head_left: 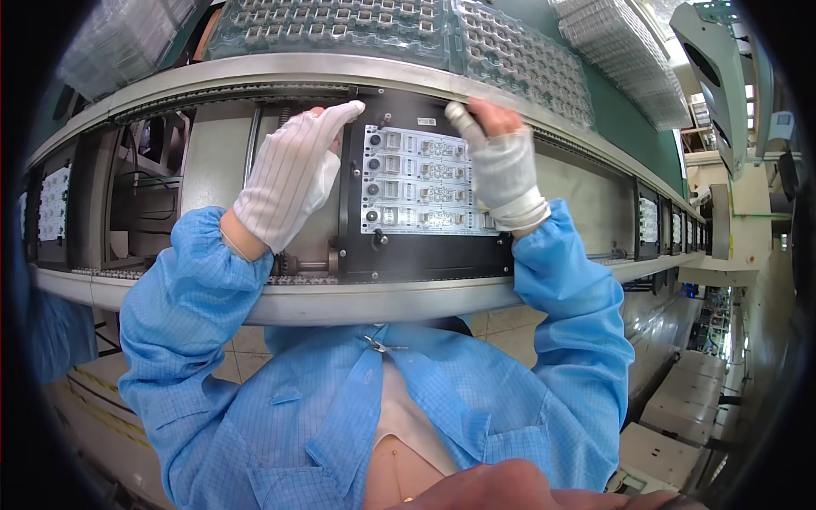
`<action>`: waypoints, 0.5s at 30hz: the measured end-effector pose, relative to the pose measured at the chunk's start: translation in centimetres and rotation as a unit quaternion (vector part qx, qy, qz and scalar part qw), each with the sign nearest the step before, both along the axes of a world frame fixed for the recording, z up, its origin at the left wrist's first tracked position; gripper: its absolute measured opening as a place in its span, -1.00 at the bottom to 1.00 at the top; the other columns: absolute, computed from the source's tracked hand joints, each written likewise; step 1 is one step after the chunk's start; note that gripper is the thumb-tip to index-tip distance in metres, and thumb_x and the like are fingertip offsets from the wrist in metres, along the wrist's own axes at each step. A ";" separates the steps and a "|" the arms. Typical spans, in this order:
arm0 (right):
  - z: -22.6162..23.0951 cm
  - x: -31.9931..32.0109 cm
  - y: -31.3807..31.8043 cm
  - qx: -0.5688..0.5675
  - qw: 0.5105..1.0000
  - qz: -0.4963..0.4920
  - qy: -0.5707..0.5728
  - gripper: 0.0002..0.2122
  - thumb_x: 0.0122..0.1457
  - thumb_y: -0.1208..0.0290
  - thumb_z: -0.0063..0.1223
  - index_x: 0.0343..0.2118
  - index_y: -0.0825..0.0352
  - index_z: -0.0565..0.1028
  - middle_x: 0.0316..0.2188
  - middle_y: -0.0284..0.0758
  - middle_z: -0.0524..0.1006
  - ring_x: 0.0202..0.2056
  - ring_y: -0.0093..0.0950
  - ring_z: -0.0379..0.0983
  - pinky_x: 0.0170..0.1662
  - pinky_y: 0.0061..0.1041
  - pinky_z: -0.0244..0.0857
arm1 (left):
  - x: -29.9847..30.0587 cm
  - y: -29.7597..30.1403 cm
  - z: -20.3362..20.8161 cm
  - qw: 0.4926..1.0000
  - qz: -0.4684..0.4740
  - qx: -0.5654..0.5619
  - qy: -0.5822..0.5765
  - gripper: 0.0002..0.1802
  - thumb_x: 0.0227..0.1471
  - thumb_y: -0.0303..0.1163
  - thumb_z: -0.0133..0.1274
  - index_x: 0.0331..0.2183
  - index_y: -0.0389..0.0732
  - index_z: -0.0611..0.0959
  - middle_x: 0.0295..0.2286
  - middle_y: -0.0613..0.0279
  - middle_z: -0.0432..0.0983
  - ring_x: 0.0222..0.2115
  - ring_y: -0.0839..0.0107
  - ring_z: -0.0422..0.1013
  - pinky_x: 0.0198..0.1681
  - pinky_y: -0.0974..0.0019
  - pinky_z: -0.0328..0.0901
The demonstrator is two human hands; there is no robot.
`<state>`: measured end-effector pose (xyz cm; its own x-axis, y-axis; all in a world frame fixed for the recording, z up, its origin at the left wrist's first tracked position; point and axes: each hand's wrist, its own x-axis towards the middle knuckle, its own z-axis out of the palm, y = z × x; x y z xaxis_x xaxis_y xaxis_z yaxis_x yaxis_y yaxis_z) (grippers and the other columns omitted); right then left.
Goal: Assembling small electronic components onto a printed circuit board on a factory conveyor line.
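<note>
Two sleeves (pixel 586 314) of blue cloth, finely checked and gathered at the cuffs, belong to a matching smock (pixel 272 425) with a pointed collar. Just beyond the smock runs the near rail (pixel 391 301) of a conveyor, smooth pale metal that the lens bends into a bow. Past it lies a black fixture plate (pixel 442 255), flat and square-cornered, with small screws around its border. On the plate sits a silvery circuit-board panel (pixel 425 183) in four rows, studded with little boxy parts, a round dark spot at the left end of each row; it lies between the person's hands.

The left hand (pixel 289 178), in a white glove with thin stripes, slants inward, fingers stretched close together toward the plate's far left corner. The right hand (pixel 508 166) wears a white glove that leaves some fingers bare; it overlaps the panel's right side, one covered digit straight, the bare ones bent. Whether either hand is clamped on the plate or merely beside it, the view cannot tell.

Beyond the far rail (pixel 280 68), clear molded trays (pixel 527 72) carry rows of small pocketed pieces, and a ribbed stack of translucent trays (pixel 620 51) rises at the right
</note>
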<state>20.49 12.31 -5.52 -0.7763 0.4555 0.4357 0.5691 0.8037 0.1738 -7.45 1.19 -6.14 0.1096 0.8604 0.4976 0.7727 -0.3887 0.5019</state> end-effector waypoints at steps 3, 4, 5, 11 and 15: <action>2.2 -0.3 -0.3 0.051 0.998 -0.034 0.015 -0.40 -0.08 0.56 0.08 0.13 0.06 0.41 0.04 -0.34 0.37 0.11 -0.30 0.26 0.18 -0.14 0.10 | -0.2 -0.2 -0.3 0.995 -0.012 -0.059 -0.075 -0.37 -0.06 -0.61 -0.08 0.12 -0.14 0.42 -0.49 0.09 0.44 -0.48 0.13 0.45 -0.35 0.20 0.36; 2.9 -0.4 -1.1 0.038 0.996 -0.048 0.070 -0.40 -0.07 0.56 0.08 0.13 0.03 0.42 0.03 -0.35 0.38 0.10 -0.30 0.28 0.19 -0.14 0.10 | -0.2 -0.3 -0.4 0.992 -0.016 -0.081 -0.094 -0.36 -0.06 -0.60 -0.09 0.13 -0.13 0.41 -0.51 0.09 0.43 -0.51 0.15 0.45 -0.37 0.20 0.36; 2.4 -0.2 -1.6 0.050 0.996 -0.045 0.051 -0.41 -0.08 0.56 0.07 0.12 0.02 0.43 0.03 -0.35 0.39 0.09 -0.30 0.28 0.19 -0.14 0.10 | -0.1 -0.3 -0.4 0.991 -0.019 -0.089 -0.099 -0.40 -0.05 -0.59 -0.06 0.10 -0.15 0.42 -0.50 0.06 0.46 -0.49 0.11 0.47 -0.35 0.19 0.38; 1.3 0.6 -2.6 0.021 0.999 -0.025 0.022 -0.41 -0.10 0.60 0.02 0.10 0.04 0.46 0.03 -0.33 0.40 0.07 -0.29 0.30 0.17 -0.15 0.11 | -0.2 -0.7 -0.6 0.968 -0.039 -0.162 -0.188 -0.48 -0.05 -0.56 -0.01 0.03 -0.18 0.47 -0.45 0.01 0.54 -0.43 0.09 0.53 -0.30 0.19 0.43; 3.5 -1.5 -3.3 -0.033 0.989 -0.031 0.140 -0.39 -0.13 0.62 0.02 0.11 0.10 0.46 0.03 -0.27 0.39 0.04 -0.26 0.31 0.13 -0.14 0.13 | 0.4 -0.7 -0.3 0.929 -0.054 -0.258 -0.260 -0.40 -0.04 -0.57 -0.12 0.11 -0.13 0.47 -0.32 0.09 0.57 -0.28 0.38 0.56 -0.17 0.36 0.42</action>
